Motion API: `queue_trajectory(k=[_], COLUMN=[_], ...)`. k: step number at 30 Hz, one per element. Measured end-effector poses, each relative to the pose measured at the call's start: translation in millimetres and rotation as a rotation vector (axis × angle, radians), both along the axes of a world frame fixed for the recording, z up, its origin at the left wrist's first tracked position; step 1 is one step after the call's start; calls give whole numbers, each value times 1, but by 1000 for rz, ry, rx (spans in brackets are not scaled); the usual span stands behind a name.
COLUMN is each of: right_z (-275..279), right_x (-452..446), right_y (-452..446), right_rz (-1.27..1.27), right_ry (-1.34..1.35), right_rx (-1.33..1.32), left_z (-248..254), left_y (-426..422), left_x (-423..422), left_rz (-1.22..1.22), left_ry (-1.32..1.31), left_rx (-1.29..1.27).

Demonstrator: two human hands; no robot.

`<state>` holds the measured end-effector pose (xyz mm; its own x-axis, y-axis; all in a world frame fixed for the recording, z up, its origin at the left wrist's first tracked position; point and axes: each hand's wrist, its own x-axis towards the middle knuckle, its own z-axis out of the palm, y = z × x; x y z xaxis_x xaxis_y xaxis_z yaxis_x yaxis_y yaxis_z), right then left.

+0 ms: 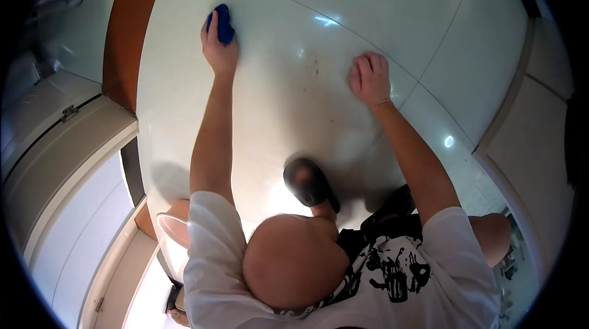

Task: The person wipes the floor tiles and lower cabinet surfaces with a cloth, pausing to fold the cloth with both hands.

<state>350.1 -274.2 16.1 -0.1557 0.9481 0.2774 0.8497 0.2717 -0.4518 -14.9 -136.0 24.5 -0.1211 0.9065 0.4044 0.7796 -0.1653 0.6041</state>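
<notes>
Against the pale tiled floor (270, 65), my left hand (219, 50) presses a dark blue cloth (223, 24), its fingers wrapped over the cloth's left side. Off to the right, my right hand (370, 78) rests on the floor with its fingers curled in; whether anything is under them is hidden. Small brown specks (316, 72) lie on the floor between the two hands, nearer to my right hand.
A black slipper (305, 183) is on my foot below the specks. A brown threshold strip (132, 40) runs along the left. At lower left are a pinkish container (176, 223) and a door frame (80, 166). Pale cabinets (527, 126) stand at right.
</notes>
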Motion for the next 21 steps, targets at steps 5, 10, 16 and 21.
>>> queue_trajectory(k=[5, 10, 16, 21], right_z=[4, 5, -2, 1], right_x=[0, 1, 9, 11], right_y=[0, 1, -4, -4], right_rz=[2, 2, -37, -20], right_ry=[19, 42, 204, 283], right_rx=[-6, 10, 36, 26], left_z=[1, 4, 12, 34], left_y=[40, -14, -116, -138], left_x=[52, 127, 146, 121], left_rz=[-278, -701, -958, -623], left_ry=[-70, -35, -100, -176], left_rx=[-62, -181, -262, -280])
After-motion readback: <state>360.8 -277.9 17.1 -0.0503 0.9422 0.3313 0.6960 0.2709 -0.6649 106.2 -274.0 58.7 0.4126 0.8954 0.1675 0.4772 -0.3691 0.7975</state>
